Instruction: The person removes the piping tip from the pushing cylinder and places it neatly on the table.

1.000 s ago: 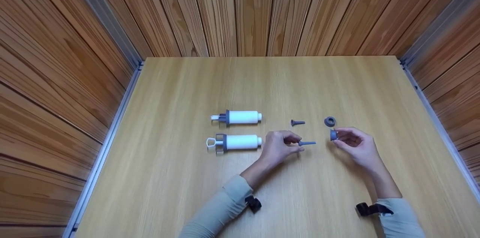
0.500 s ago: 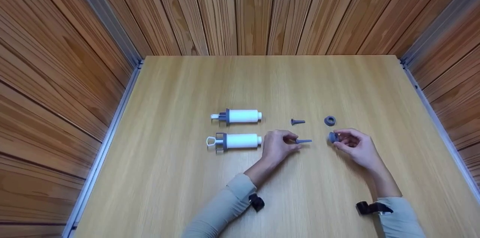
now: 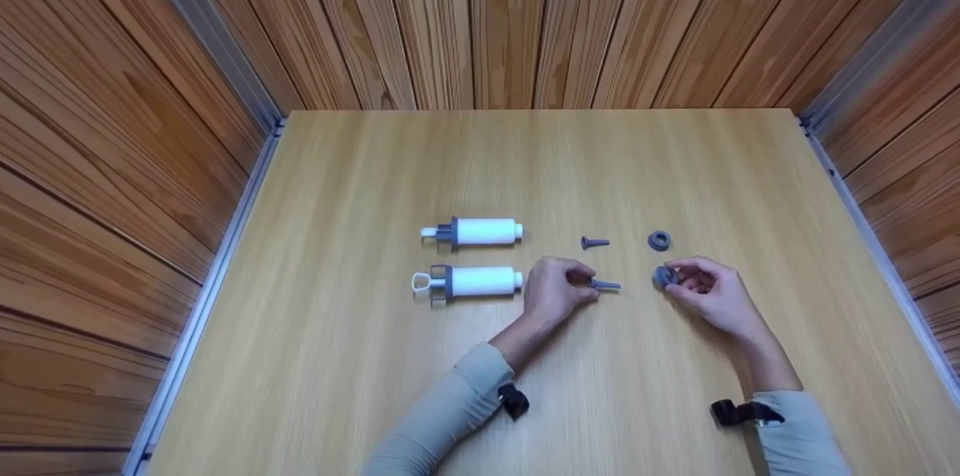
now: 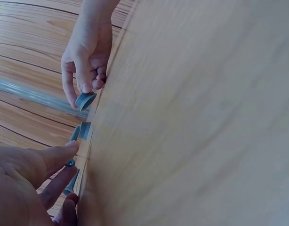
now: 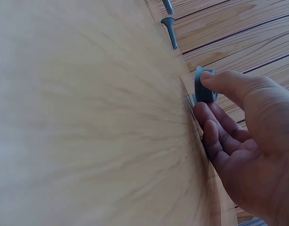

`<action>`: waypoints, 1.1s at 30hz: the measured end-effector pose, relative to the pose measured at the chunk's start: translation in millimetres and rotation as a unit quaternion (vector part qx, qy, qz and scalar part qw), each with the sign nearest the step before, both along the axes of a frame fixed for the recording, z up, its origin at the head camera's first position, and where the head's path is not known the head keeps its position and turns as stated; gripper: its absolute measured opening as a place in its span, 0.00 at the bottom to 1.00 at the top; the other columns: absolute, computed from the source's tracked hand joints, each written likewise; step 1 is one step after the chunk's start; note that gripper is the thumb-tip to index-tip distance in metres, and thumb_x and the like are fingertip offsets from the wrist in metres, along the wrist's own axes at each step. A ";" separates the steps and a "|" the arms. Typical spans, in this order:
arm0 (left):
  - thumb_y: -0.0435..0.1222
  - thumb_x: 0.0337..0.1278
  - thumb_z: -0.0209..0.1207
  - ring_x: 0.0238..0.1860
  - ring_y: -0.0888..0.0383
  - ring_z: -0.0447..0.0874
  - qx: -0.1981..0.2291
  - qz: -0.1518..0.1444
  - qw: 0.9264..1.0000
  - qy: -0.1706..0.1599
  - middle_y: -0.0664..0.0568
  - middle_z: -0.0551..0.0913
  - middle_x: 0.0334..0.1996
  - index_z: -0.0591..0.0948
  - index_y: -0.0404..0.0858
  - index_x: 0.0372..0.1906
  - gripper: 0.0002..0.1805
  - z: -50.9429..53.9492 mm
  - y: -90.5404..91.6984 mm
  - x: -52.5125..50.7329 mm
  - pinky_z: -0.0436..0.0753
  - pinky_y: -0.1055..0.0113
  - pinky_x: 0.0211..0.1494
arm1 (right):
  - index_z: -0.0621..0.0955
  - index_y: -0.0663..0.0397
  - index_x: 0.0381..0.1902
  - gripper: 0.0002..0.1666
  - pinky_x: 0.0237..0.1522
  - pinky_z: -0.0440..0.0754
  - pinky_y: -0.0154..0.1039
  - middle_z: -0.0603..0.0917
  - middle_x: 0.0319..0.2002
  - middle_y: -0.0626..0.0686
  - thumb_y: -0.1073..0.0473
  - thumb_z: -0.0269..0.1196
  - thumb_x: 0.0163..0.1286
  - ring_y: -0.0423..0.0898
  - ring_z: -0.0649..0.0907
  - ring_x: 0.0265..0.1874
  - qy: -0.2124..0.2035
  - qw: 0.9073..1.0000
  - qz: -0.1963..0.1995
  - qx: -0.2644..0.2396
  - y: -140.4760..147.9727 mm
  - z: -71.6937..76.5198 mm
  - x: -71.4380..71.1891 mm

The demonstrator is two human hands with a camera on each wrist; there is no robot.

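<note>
In the head view, my left hand (image 3: 553, 292) pinches the flared end of a small dark grey nozzle (image 3: 606, 285), its thin tip pointing right. The left wrist view shows this nozzle (image 4: 75, 133) between thumb and fingers. My right hand (image 3: 712, 296) holds a dark grey ring-shaped cap (image 3: 664, 278) between thumb and fingertips, just right of the nozzle and apart from it. In the right wrist view the cap (image 5: 205, 87) sits under the thumb, other fingers curled below. A second nozzle (image 3: 596, 242) and a second ring cap (image 3: 659, 240) lie farther back on the table.
Left of my left hand, two white syringe-like cylinders (image 3: 484, 281) (image 3: 486, 231) with grey flanges and white pull handles lie parallel. The wooden table (image 3: 360, 183) is bordered by plank walls (image 3: 502, 18) and metal side rails (image 3: 217, 273).
My left hand has shifted slightly left with the nozzle. The right hand has turned the cap, so its round face now shows more. The cylinders and other loose parts stay put.
</note>
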State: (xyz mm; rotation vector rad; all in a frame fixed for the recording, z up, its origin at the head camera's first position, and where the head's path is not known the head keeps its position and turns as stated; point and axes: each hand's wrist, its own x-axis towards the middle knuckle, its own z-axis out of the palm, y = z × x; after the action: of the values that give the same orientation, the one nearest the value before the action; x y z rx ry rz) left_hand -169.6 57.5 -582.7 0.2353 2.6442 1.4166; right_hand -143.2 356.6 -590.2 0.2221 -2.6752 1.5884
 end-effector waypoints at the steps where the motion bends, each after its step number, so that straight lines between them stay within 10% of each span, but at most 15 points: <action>1: 0.36 0.54 0.86 0.46 0.66 0.95 0.000 -0.002 1.000 -0.001 0.60 0.99 0.42 0.98 0.49 0.46 0.15 -0.2 -0.5 -0.8 0.87 0.68 0.55 | 0.87 0.72 0.60 0.21 0.38 0.84 0.24 0.87 0.40 0.41 0.76 0.75 0.69 0.31 0.84 0.35 -0.001 1.000 0.002 0.001 -0.1 0.1 -0.4; 33: 0.32 0.54 0.84 0.48 0.66 0.78 -0.013 -0.018 0.999 -0.028 0.65 0.98 0.42 0.96 0.51 0.52 0.21 -0.2 2.5 0.3 0.74 0.70 0.52 | 0.88 0.71 0.60 0.22 0.37 0.82 0.25 0.89 0.45 0.59 0.74 0.77 0.68 0.30 0.82 0.35 -0.021 0.999 0.012 0.043 1.3 1.7 -4.6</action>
State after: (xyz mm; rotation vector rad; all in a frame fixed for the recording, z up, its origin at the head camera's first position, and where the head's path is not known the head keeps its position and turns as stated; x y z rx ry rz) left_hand -169.2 60.0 -583.0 0.2349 2.5980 1.3558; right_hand -147.8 357.9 -588.5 0.2251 -2.7855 1.5027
